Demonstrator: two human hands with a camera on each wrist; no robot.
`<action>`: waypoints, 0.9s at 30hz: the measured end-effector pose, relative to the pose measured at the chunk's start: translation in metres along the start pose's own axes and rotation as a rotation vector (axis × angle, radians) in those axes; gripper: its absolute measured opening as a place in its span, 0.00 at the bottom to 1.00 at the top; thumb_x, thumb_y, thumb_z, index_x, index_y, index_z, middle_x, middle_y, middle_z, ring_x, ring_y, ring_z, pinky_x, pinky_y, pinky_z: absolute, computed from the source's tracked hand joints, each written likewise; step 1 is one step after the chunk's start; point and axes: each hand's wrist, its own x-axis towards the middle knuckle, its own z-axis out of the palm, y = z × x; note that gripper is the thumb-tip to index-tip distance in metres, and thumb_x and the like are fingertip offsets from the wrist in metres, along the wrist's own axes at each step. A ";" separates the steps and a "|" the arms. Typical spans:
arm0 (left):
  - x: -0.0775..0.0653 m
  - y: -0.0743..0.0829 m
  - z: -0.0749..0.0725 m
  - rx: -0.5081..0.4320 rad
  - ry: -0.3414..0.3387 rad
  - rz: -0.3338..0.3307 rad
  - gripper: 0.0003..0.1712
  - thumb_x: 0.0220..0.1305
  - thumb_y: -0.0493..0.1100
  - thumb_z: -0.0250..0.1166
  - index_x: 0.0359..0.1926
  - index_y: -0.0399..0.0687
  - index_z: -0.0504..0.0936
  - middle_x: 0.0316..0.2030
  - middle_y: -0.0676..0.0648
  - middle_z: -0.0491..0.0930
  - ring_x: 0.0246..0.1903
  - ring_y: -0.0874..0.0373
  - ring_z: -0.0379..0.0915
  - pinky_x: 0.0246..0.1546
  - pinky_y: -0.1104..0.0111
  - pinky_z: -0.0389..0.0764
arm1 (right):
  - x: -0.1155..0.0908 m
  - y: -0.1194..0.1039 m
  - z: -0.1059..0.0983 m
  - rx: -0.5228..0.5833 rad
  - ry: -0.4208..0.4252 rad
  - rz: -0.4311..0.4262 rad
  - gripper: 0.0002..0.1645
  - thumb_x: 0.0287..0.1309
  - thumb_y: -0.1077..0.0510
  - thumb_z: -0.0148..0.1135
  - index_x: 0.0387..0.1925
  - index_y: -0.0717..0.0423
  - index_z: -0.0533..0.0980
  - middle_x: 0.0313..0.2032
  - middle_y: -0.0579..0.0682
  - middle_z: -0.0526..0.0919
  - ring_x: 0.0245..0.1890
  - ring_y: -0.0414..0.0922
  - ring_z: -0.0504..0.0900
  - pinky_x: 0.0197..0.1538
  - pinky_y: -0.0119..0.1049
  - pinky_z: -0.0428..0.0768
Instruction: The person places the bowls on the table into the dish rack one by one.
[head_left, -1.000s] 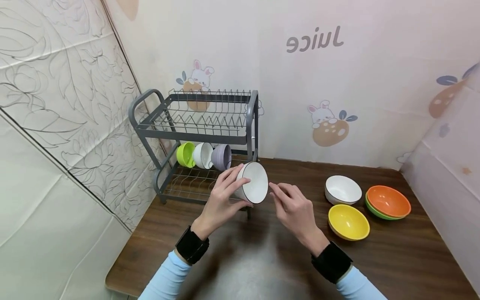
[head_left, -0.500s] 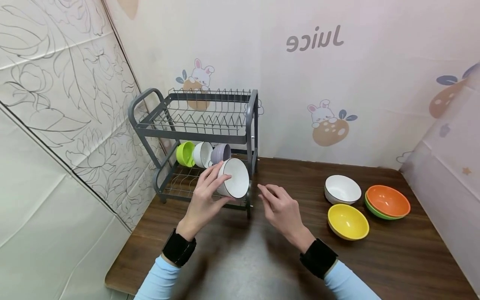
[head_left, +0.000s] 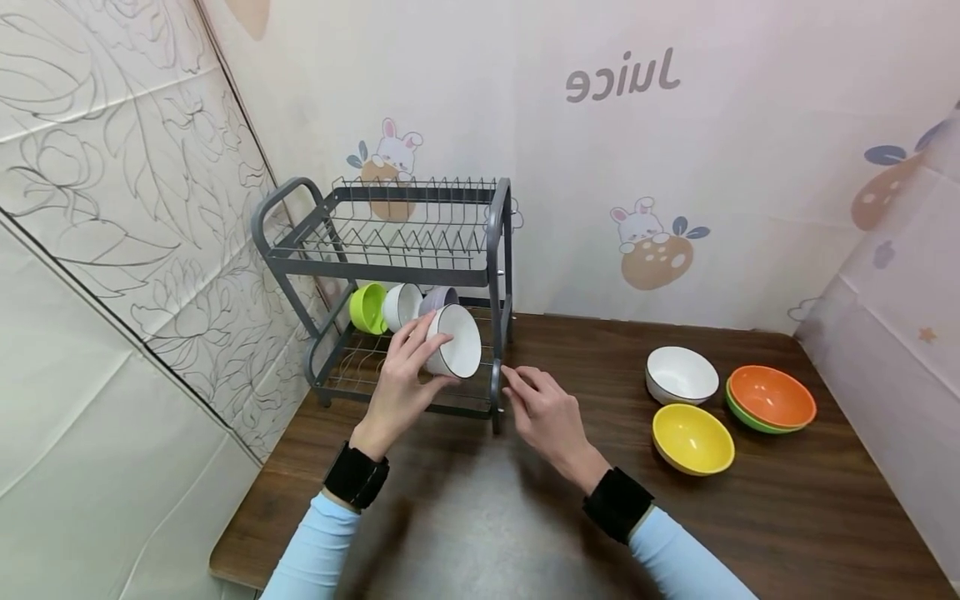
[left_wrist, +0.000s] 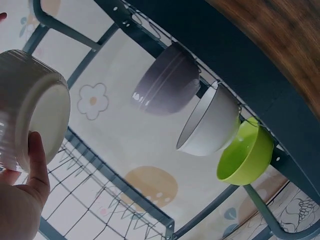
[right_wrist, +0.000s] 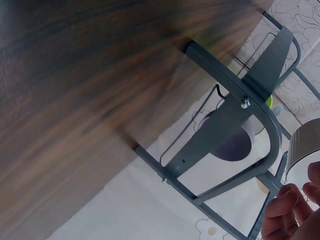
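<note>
My left hand [head_left: 396, 385] grips a white bowl [head_left: 461, 342] with a dark rim, thumb below and fingers over its side. The bowl is tilted on its side, its mouth toward the right, before the lower tier of a grey two-tier dish rack [head_left: 378, 271]. In the left wrist view the thumb presses near the bowl's base [left_wrist: 52, 120]. My right hand [head_left: 549, 418] holds nothing, its fingers loosely curled beside the rack's right post. Leaning in a row on the lower tier are a green bowl [left_wrist: 247, 155], a white bowl [left_wrist: 212, 122] and a purple bowl [left_wrist: 167, 82].
On the right of the wooden table [head_left: 600, 358] stand a white bowl [head_left: 681, 375], a yellow bowl [head_left: 693, 440] and an orange bowl [head_left: 772, 396] nested in a green bowl [head_left: 757, 423]. Printed wall sheets rise behind and at both sides.
My left hand has carried the white bowl leftward from right of the rack to the front of its lower tier. My right hand has followed leftward, close to the rack's right post.
</note>
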 end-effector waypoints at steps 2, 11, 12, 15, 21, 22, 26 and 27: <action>0.001 -0.005 0.003 -0.001 -0.010 -0.015 0.41 0.38 0.32 0.89 0.58 0.44 0.84 0.74 0.40 0.69 0.71 0.40 0.63 0.66 0.47 0.74 | -0.001 -0.001 0.003 0.000 -0.014 0.010 0.21 0.65 0.63 0.72 0.59 0.59 0.84 0.47 0.55 0.84 0.43 0.51 0.84 0.31 0.43 0.86; 0.008 -0.021 0.021 0.006 -0.069 -0.045 0.42 0.42 0.35 0.88 0.61 0.47 0.83 0.74 0.38 0.68 0.71 0.39 0.63 0.68 0.46 0.71 | -0.006 -0.001 0.014 -0.010 -0.045 0.032 0.21 0.64 0.62 0.73 0.58 0.60 0.84 0.47 0.56 0.84 0.41 0.52 0.85 0.32 0.44 0.86; 0.009 -0.022 0.022 0.011 -0.072 -0.043 0.42 0.42 0.35 0.88 0.61 0.47 0.83 0.74 0.37 0.68 0.71 0.39 0.63 0.68 0.46 0.72 | -0.006 -0.001 0.015 -0.011 -0.048 0.036 0.21 0.65 0.62 0.73 0.59 0.59 0.84 0.48 0.56 0.84 0.42 0.51 0.85 0.33 0.43 0.87; 0.014 -0.026 0.026 0.025 -0.084 -0.038 0.42 0.42 0.35 0.88 0.62 0.47 0.82 0.74 0.36 0.68 0.71 0.39 0.63 0.67 0.46 0.72 | -0.005 0.001 0.016 -0.020 -0.061 0.046 0.21 0.66 0.62 0.72 0.59 0.59 0.84 0.48 0.56 0.84 0.42 0.51 0.85 0.34 0.43 0.87; 0.020 -0.035 0.034 0.071 -0.151 -0.035 0.42 0.45 0.34 0.87 0.64 0.49 0.82 0.76 0.39 0.66 0.72 0.41 0.61 0.68 0.48 0.72 | -0.005 0.003 0.018 -0.029 -0.059 0.052 0.20 0.67 0.61 0.72 0.59 0.58 0.84 0.49 0.56 0.84 0.43 0.52 0.85 0.32 0.45 0.87; 0.021 -0.036 0.036 0.081 -0.164 -0.038 0.42 0.46 0.34 0.86 0.64 0.49 0.82 0.77 0.40 0.65 0.73 0.41 0.60 0.67 0.49 0.73 | -0.005 0.004 0.019 -0.029 -0.057 0.052 0.20 0.67 0.62 0.71 0.59 0.58 0.84 0.49 0.56 0.84 0.43 0.52 0.85 0.32 0.45 0.87; 0.024 -0.043 0.045 0.103 -0.208 -0.068 0.40 0.49 0.35 0.85 0.65 0.50 0.81 0.77 0.40 0.64 0.73 0.42 0.58 0.67 0.49 0.74 | -0.007 0.004 0.022 -0.017 -0.050 0.046 0.19 0.67 0.63 0.70 0.58 0.58 0.85 0.49 0.55 0.84 0.42 0.51 0.85 0.31 0.45 0.86; 0.025 -0.044 0.047 0.102 -0.214 -0.074 0.40 0.50 0.35 0.85 0.65 0.50 0.81 0.77 0.39 0.65 0.73 0.41 0.58 0.66 0.49 0.74 | -0.008 0.004 0.023 -0.013 -0.051 0.046 0.19 0.67 0.63 0.70 0.58 0.58 0.85 0.49 0.55 0.84 0.42 0.51 0.85 0.30 0.45 0.86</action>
